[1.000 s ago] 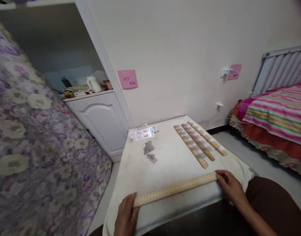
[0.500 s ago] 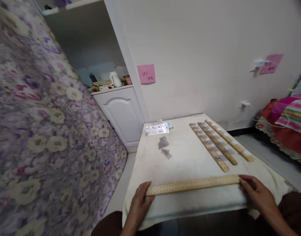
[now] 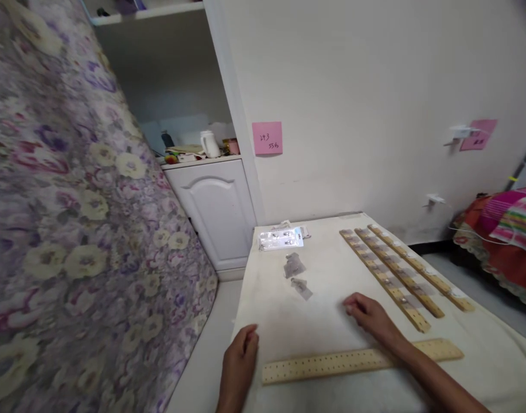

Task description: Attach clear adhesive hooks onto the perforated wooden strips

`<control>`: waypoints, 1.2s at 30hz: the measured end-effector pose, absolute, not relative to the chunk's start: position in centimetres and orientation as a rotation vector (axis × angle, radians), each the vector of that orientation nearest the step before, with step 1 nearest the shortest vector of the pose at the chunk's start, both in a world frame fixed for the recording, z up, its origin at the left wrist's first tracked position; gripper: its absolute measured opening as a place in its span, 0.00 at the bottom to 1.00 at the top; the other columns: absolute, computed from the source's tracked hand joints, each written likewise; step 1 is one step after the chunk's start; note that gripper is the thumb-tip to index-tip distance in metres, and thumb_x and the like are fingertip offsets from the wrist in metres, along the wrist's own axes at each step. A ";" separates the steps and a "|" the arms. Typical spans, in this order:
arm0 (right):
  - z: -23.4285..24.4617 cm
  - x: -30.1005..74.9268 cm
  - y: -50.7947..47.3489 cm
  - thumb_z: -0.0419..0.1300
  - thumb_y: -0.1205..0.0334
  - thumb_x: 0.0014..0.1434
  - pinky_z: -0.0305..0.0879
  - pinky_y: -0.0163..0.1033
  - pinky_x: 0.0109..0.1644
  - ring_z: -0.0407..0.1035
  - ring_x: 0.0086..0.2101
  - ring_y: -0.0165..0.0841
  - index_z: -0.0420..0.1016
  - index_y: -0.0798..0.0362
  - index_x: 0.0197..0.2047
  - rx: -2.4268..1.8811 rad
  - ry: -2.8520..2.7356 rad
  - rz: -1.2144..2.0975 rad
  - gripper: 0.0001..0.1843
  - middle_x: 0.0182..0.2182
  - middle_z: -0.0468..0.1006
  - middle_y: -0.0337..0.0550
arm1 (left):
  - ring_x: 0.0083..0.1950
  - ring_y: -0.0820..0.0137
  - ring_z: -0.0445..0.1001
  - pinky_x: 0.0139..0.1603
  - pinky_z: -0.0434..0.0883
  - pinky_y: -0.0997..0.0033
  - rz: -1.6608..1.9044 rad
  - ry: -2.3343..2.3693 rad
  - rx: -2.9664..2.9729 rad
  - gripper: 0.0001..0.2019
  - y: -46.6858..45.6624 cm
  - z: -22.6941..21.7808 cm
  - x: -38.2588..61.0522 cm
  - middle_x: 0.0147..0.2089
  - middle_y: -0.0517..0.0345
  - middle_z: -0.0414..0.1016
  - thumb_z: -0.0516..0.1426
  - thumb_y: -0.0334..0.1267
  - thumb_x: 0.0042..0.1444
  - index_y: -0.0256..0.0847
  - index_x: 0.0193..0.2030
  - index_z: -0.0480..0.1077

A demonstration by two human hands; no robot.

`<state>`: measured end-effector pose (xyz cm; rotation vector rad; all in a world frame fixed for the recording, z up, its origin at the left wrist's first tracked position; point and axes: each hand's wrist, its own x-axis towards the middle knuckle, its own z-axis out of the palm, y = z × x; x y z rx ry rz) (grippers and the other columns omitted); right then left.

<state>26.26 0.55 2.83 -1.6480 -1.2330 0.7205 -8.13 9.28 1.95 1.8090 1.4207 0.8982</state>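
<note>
A pale wooden strip with rows of small holes [image 3: 323, 365] lies across the near part of the cloth-covered table. Just off its left end is my left hand [image 3: 240, 358], its fingers curled together with nothing visible in them. My right hand [image 3: 368, 315] is above the table beyond the strip, fingers bent and closed, nothing seen in it; its forearm crosses over the strip and hides part of it. Two small clear plastic bags, a farther one [image 3: 293, 265] and a nearer one [image 3: 302, 288], lie ahead of my hands.
Three wooden strips carrying small bagged pieces, the left one [image 3: 385, 281] among them, lie side by side at the right. Clear packaging [image 3: 282, 238] rests at the table's back left. A floral curtain [image 3: 94, 229] hangs on the left; a white cabinet [image 3: 215, 212] stands behind.
Both hands have let go of the holed wooden strip's ends. My right hand has moved left and forward over the table; my left hand is just off the strip. The view has shifted slightly.
</note>
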 end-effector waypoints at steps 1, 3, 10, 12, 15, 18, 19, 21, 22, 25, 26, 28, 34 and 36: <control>2.7 25.1 2.3 0.53 0.56 0.53 0.60 0.33 0.27 0.64 0.23 0.30 0.70 0.53 0.32 -1.641 -1.269 0.729 0.10 0.21 0.69 0.35 | 0.44 0.63 0.75 0.47 0.71 0.66 0.893 1.416 1.829 0.19 9.2 1.8 -8.2 0.43 0.55 0.78 0.52 0.51 0.55 0.42 0.45 0.71; 2.5 23.2 5.4 0.53 0.60 0.52 0.60 0.33 0.31 0.66 0.27 0.30 0.70 0.53 0.30 -1.713 -1.357 0.701 0.08 0.24 0.72 0.37 | 0.44 0.63 0.75 0.46 0.71 0.66 0.887 1.396 1.837 0.18 9.1 1.6 -8.3 0.42 0.55 0.78 0.52 0.51 0.55 0.43 0.46 0.72; 1.7 19.6 10.1 0.61 0.54 0.46 0.52 0.34 0.31 0.66 0.31 0.32 0.70 0.51 0.36 -2.092 -1.338 0.484 0.15 0.35 0.71 0.41 | 0.40 0.64 0.76 0.41 0.71 0.69 0.898 1.385 1.809 0.17 8.5 2.3 -8.1 0.39 0.56 0.79 0.52 0.49 0.55 0.42 0.45 0.72; 1.4 19.1 10.2 0.61 0.55 0.46 0.51 0.34 0.31 0.66 0.31 0.31 0.69 0.50 0.36 -2.129 -1.327 0.428 0.13 0.37 0.70 0.41 | 0.39 0.64 0.76 0.40 0.71 0.69 0.902 1.394 1.799 0.16 8.3 2.6 -7.8 0.39 0.57 0.79 0.52 0.48 0.55 0.43 0.45 0.72; 1.0 18.8 10.2 0.60 0.61 0.45 0.50 0.34 0.31 0.64 0.30 0.30 0.68 0.50 0.34 -2.064 -1.262 0.431 0.10 0.36 0.70 0.40 | 0.39 0.65 0.76 0.39 0.71 0.70 0.894 1.404 1.793 0.16 8.0 2.8 -7.5 0.38 0.57 0.78 0.51 0.47 0.56 0.43 0.45 0.72; 0.7 19.3 10.2 0.57 0.65 0.44 0.52 0.34 0.31 0.63 0.28 0.30 0.67 0.51 0.28 -1.902 -1.142 0.569 0.04 0.28 0.70 0.37 | 0.39 0.65 0.75 0.38 0.70 0.70 0.886 1.394 1.796 0.16 8.0 2.6 -7.6 0.39 0.57 0.78 0.51 0.47 0.56 0.42 0.45 0.72; 0.6 19.5 10.2 0.56 0.66 0.44 0.53 0.33 0.31 0.63 0.28 0.30 0.66 0.51 0.26 -1.852 -1.117 0.620 0.02 0.25 0.69 0.36 | 0.39 0.65 0.75 0.39 0.70 0.69 0.886 1.389 1.796 0.16 8.0 2.6 -7.6 0.39 0.56 0.78 0.51 0.47 0.56 0.42 0.45 0.72; 0.5 19.7 10.1 0.55 0.65 0.45 0.55 0.33 0.30 0.63 0.26 0.29 0.65 0.51 0.25 -1.779 -1.093 0.705 0.01 0.22 0.68 0.35 | 0.39 0.64 0.74 0.39 0.69 0.69 0.893 1.380 1.786 0.16 8.0 2.5 -7.7 0.39 0.56 0.77 0.51 0.47 0.56 0.42 0.46 0.71; 0.5 19.7 9.9 0.55 0.64 0.45 0.57 0.33 0.28 0.63 0.24 0.29 0.65 0.51 0.26 -1.754 -1.086 0.740 0.02 0.20 0.67 0.34 | 0.39 0.65 0.74 0.39 0.69 0.69 0.901 1.373 1.773 0.16 8.0 2.5 -7.7 0.39 0.56 0.77 0.52 0.48 0.56 0.42 0.46 0.71; 0.8 18.7 8.7 0.54 0.59 0.48 0.61 0.34 0.25 0.64 0.20 0.28 0.65 0.52 0.33 -1.640 -1.051 0.898 0.08 0.19 0.67 0.32 | 0.37 0.65 0.74 0.39 0.69 0.70 0.944 1.339 1.721 0.17 7.6 2.6 -7.5 0.36 0.58 0.77 0.52 0.48 0.56 0.42 0.46 0.71; 1.0 18.0 8.2 0.55 0.58 0.48 0.62 0.34 0.25 0.66 0.20 0.28 0.65 0.52 0.35 -1.573 -1.030 0.978 0.10 0.19 0.68 0.31 | 0.37 0.66 0.74 0.39 0.69 0.70 0.956 1.318 1.710 0.16 7.4 2.7 -7.4 0.36 0.58 0.77 0.52 0.48 0.56 0.42 0.46 0.71; 1.4 16.4 7.0 0.59 0.56 0.46 0.65 0.34 0.27 0.69 0.22 0.29 0.66 0.52 0.36 -1.395 -0.960 1.169 0.14 0.21 0.70 0.32 | 0.38 0.66 0.73 0.39 0.68 0.71 0.976 1.273 1.700 0.15 7.0 3.0 -7.2 0.37 0.57 0.77 0.52 0.47 0.57 0.42 0.45 0.71; 2.3 12.3 5.2 0.61 0.55 0.46 0.61 0.32 0.24 0.65 0.18 0.26 0.68 0.53 0.32 -1.232 -1.019 1.352 0.12 0.17 0.69 0.31 | 0.33 0.71 0.71 0.35 0.66 0.74 0.985 1.164 1.581 0.13 6.4 3.5 -6.9 0.33 0.60 0.74 0.52 0.45 0.58 0.42 0.44 0.71; 2.3 11.8 5.1 0.59 0.58 0.47 0.58 0.31 0.22 0.61 0.17 0.25 0.69 0.53 0.32 -1.253 -1.104 1.317 0.09 0.17 0.67 0.31 | 0.29 0.73 0.69 0.31 0.65 0.75 0.956 1.110 1.477 0.13 6.5 3.4 -6.9 0.30 0.62 0.72 0.53 0.45 0.57 0.41 0.42 0.71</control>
